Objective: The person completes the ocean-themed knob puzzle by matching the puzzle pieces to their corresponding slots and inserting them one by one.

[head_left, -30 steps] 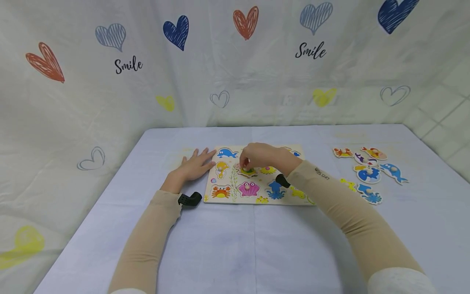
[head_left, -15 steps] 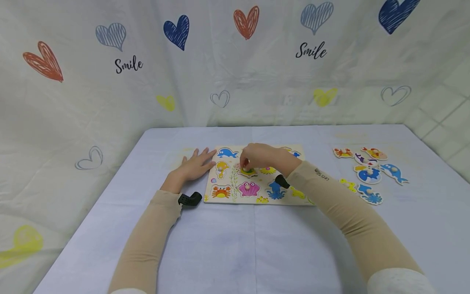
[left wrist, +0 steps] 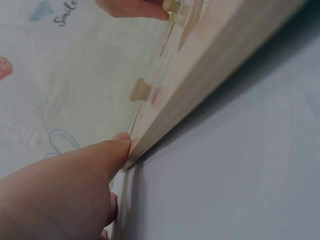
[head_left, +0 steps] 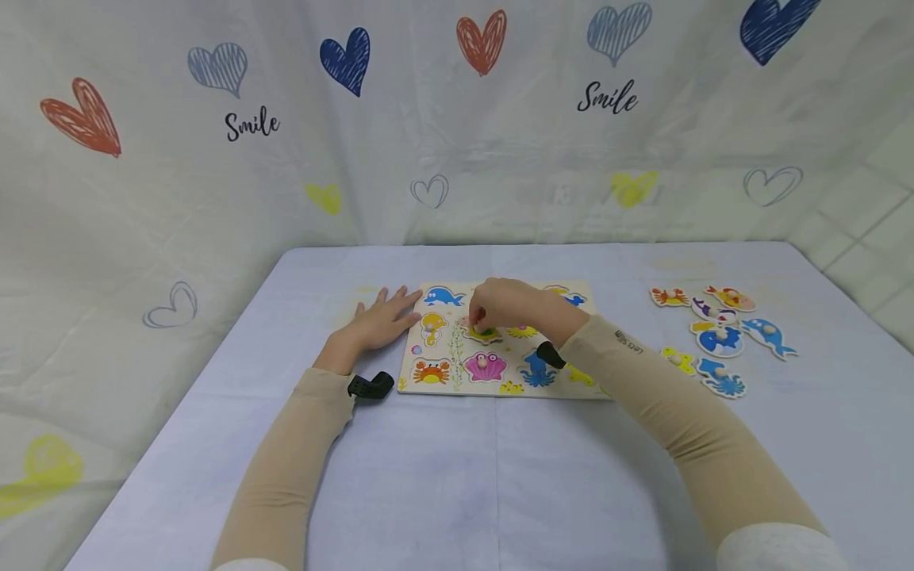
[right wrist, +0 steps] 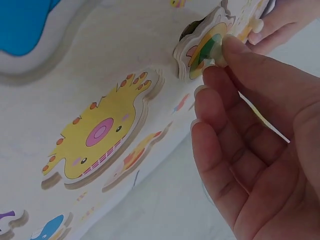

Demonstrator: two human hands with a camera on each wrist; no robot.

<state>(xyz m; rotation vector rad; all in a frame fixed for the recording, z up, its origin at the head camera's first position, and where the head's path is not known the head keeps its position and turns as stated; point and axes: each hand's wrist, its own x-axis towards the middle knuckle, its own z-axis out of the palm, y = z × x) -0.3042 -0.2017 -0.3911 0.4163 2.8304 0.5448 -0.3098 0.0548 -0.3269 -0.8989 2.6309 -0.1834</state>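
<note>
Left hand spread against the board, right hand pinches the green-and-yellow piece, shell and seahorse look set, loose pieces right of the board remain.

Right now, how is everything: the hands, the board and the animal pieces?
Board: lying flat
Left hand: fingers spread, touching the board's edge
Right hand: pinching the green-yellow piece
Green-yellow piece: pinched, seating unclear
Seahorse: on the board
Loose pieces: lying off the board

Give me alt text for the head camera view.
A person's right hand pinches a green-and-yellow piece on a sea-animal puzzle board, while the left hand rests, fingers spread, at its left edge. Loose pieces lie on the table to the right.
</note>
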